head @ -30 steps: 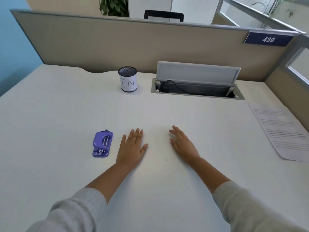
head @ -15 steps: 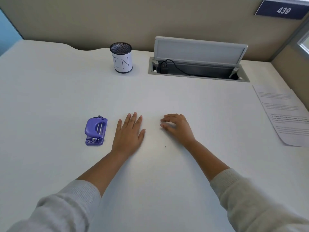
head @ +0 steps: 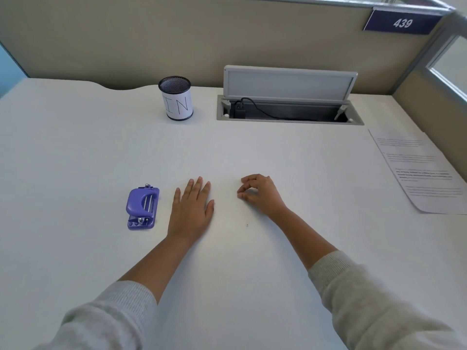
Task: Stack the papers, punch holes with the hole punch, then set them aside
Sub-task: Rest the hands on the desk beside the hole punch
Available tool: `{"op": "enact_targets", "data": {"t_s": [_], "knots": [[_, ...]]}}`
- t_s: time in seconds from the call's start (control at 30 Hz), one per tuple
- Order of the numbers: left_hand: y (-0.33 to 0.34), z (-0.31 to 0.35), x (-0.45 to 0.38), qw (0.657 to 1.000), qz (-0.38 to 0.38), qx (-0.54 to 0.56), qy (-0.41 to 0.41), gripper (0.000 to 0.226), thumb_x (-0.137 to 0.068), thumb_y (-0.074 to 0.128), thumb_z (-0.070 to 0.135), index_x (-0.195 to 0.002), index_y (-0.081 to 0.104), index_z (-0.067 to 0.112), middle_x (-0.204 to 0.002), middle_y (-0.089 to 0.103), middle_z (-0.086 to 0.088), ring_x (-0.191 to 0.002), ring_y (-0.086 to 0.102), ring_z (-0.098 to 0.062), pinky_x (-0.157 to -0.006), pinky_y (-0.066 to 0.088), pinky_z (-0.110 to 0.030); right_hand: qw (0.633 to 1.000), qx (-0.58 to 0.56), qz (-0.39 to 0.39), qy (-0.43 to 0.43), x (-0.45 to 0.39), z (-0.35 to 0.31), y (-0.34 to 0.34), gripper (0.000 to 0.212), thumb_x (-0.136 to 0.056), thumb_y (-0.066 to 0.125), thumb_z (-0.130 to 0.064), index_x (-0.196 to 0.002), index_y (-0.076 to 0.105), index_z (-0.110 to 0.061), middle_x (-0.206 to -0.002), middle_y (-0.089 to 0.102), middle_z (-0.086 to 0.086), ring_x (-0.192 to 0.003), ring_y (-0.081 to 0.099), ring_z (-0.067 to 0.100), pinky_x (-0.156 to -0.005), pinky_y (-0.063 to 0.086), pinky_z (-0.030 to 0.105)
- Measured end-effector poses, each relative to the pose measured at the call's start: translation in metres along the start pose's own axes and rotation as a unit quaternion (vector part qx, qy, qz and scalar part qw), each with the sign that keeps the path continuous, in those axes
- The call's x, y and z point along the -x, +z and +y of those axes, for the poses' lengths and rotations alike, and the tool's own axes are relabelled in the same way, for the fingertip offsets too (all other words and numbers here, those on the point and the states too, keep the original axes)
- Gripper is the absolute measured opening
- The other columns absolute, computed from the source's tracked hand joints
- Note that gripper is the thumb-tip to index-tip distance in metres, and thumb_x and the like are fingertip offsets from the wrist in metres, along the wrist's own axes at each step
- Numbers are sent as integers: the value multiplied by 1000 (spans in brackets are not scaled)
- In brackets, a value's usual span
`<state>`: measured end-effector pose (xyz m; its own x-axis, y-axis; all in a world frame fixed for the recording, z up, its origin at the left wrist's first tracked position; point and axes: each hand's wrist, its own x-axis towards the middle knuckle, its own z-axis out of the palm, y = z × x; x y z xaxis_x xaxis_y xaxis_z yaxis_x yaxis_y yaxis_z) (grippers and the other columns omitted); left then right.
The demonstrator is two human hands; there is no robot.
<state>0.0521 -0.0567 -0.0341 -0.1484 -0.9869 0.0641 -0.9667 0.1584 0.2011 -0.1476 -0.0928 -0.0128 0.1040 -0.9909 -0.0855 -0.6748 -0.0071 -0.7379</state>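
A purple hole punch (head: 142, 207) lies on the white desk (head: 75, 152), just left of my left hand (head: 192, 208). That hand rests flat, palm down, fingers slightly spread, holding nothing. My right hand (head: 260, 193) sits a short way to its right with its fingers curled loosely under, fingertips near the desk, nothing in them. Printed papers (head: 419, 170) lie at the far right edge of the desk, well away from both hands.
A mesh pen cup (head: 176, 98) labelled "IN" stands at the back. Right of it an open cable tray (head: 288, 112) with a raised lid holds a black plug and cord. Beige partition walls close off the back and right.
My right hand's fingers have curled in from flat. The left hand stays flat. The head camera has tilted downward, so the desk fills more of the view.
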Motion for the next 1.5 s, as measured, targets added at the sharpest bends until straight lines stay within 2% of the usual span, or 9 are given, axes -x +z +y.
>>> {"op": "enact_targets", "data": {"t_s": [0.13,0.3,0.57,0.73,0.87,0.93,1.0,1.17,1.5], "knots": [[-1,0,1,1000,2,3,1,71,-84,2,46,-144,28,18,-154,21,-4,-143,13,-20,-116,8,-44,1000,10,9,-21,1,2,2,1,-79,71,-22,-80,71,-21,-114,60,-6,-115,47,22,-86,12,-8],[0,0,0,1000,5,3,1,70,-85,4,46,-143,30,17,-153,24,-5,-143,16,-22,-115,11,-45,998,2,25,-51,7,5,3,4,-80,69,-22,-83,72,-21,-114,62,-5,-111,44,18,-99,33,26],[0,0,0,1000,8,4,4,69,-86,6,46,-143,31,16,-153,26,-5,-142,17,-22,-115,12,-45,995,-28,62,-67,10,6,6,3,-79,71,-21,-80,72,-18,-107,64,-4,-98,43,7,-106,33,39],[0,-1,0,1000,10,10,4,68,-87,9,46,-141,34,14,-151,29,-7,-141,21,-24,-114,14,-46,993,-20,81,-83,13,5,8,6,-79,71,-18,-81,73,-14,-101,67,0,-93,44,7,-100,37,34],[0,-1,0,1000,12,10,5,67,-87,10,45,-141,35,14,-151,30,-7,-141,22,-24,-113,15,-47,991,7,78,-108,14,4,7,6,-80,69,-17,-80,71,-12,-91,66,-1,-87,45,-9,-94,39,30],[0,-1,0,1000,14,10,4,67,-86,10,45,-140,36,14,-150,31,-7,-141,23,-24,-113,15,-47,993,4,68,-96,16,0,7,6,-84,65,-18,-81,69,-14,-87,62,-5,-89,48,-3,-88,41,25],[0,-1,0,1000,14,12,3,69,-86,9,45,-141,35,14,-151,30,-6,-141,22,-24,-114,14,-46,996,-53,60,-49,17,-1,3,5,-87,61,-18,-84,65,-17,-87,59,-10,-89,54,6,-82,41,18],[0,0,1,1000,15,12,2,71,-84,6,46,-142,32,16,-152,27,-4,-142,18,-21,-114,10,-44,973,-222,62,11,22,4,-14,8,-86,63,-14,-82,58,-19,-84,69,-5,-79,63,0,-74,45,7],[2,-1,1,1000,21,21,1,68,-86,10,46,-140,36,14,-151,30,-5,-141,22,-22,-114,14,-46,961,-272,36,32,24,6,-20,9,-78,73,-17,-82,67,-22,-78,67,-5,-71,61,0,-72,48,9]]}}
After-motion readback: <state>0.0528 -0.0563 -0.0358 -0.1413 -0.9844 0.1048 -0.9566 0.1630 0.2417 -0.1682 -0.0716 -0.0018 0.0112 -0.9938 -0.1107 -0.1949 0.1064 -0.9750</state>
